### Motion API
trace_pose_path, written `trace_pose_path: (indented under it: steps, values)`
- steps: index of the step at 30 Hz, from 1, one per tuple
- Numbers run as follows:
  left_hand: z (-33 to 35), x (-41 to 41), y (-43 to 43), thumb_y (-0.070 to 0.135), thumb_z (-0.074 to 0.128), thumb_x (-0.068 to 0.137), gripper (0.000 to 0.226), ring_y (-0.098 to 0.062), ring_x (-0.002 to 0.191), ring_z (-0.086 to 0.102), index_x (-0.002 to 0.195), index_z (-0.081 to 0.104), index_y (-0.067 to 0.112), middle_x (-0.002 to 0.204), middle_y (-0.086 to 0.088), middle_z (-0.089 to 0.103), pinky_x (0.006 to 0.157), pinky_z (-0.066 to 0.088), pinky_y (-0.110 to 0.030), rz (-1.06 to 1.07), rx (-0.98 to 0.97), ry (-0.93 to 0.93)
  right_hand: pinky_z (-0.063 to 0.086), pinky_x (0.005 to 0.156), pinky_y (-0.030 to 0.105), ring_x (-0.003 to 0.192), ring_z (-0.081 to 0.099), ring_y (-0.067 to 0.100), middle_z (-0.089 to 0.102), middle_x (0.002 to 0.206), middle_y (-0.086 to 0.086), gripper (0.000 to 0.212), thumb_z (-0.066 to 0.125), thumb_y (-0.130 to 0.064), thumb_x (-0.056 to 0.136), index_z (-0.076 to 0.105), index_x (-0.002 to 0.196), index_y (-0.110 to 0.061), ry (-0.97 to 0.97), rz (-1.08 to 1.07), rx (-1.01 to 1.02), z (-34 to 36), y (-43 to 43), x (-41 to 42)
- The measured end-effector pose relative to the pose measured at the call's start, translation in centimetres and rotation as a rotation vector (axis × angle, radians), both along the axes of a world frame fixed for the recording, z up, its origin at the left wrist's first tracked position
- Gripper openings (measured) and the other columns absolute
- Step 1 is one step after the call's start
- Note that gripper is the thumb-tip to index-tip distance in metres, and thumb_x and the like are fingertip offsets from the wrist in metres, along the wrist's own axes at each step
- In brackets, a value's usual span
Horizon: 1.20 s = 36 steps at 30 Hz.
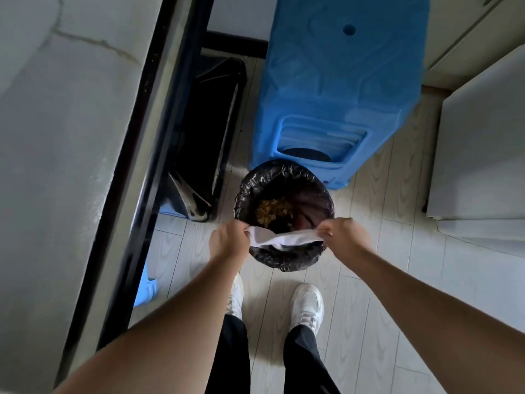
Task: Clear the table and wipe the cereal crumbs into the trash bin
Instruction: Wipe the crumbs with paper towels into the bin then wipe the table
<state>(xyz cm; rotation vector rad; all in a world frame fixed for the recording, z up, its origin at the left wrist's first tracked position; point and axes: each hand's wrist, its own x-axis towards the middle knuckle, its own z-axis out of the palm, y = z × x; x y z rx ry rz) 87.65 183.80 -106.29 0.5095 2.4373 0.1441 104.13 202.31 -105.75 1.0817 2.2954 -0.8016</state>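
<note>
A small round trash bin point(244, 194) lined with a black bag stands on the floor in front of my feet. Yellowish cereal crumbs point(272, 210) lie at its bottom. A white cloth point(287, 239) is stretched over the near half of the bin's opening. My left hand point(228, 240) pinches its left end and my right hand point(342, 236) pinches its right end, both just above the bin's rim.
The grey table point(56, 166) with a dark edge runs along the left. A large blue plastic container point(341, 89) stands behind the bin, a black bag-lined bin point(210, 123) sits under the table, and white cabinets point(480, 166) are on the right. Light wood-pattern floor surrounds my white shoes.
</note>
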Motion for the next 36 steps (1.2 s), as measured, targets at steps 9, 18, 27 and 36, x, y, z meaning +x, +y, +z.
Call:
trace_pose_path:
  steps: [9, 18, 27, 36]
  values:
    - [10.0, -0.9, 0.0, 0.022, 0.056, 0.095, 0.027, -0.027, 0.107, 0.065, 0.12, 0.065, 0.021, 0.117, -0.006, 0.069, 0.082, 0.048, -0.03, 0.21, -0.011, 0.042, 0.047, 0.046, 0.028, 0.049, 0.064, 0.003, 0.071, 0.059, -0.006, 0.019, 0.071, -0.021, 0.085, 0.053, 0.081, -0.024, 0.282, -0.272, -0.104, 11.3, 2.3, -1.4]
    - [29.9, 0.5, 0.7, 0.042, 0.053, 0.091, 0.03, -0.026, 0.079, 0.065, 0.081, 0.064, 0.016, 0.081, -0.007, 0.068, 0.065, 0.048, -0.034, 0.143, 0.145, -0.155, 0.047, 0.057, 0.031, 0.055, 0.06, 0.009, 0.06, 0.057, -0.01, 0.023, 0.063, -0.037, 0.09, 0.064, 0.073, -0.022, 0.304, -0.213, -0.093, 30.6, 0.2, -3.0]
    - [56.0, -5.5, -0.1, 0.022, 0.064, 0.094, 0.023, -0.002, 0.057, 0.061, 0.074, 0.066, 0.01, 0.063, 0.003, 0.061, 0.057, 0.05, -0.018, 0.123, 0.737, -0.544, 0.041, 0.051, 0.018, 0.053, 0.052, 0.009, 0.061, 0.061, -0.003, 0.033, 0.066, -0.04, 0.089, 0.068, 0.075, -0.011, 0.485, -0.368, -0.222, 55.8, 2.3, -4.7]
    - [73.8, -5.3, -2.0, 0.036, 0.061, 0.091, 0.029, -0.027, 0.067, 0.072, 0.075, 0.073, 0.015, 0.07, -0.011, 0.073, 0.067, 0.061, -0.045, 0.051, 0.92, -0.12, 0.057, 0.064, 0.028, 0.071, 0.068, 0.014, 0.073, 0.075, -0.004, 0.011, 0.076, -0.032, 0.08, 0.074, 0.079, -0.022, 0.774, -0.506, -0.07, 73.9, -7.2, -9.7]
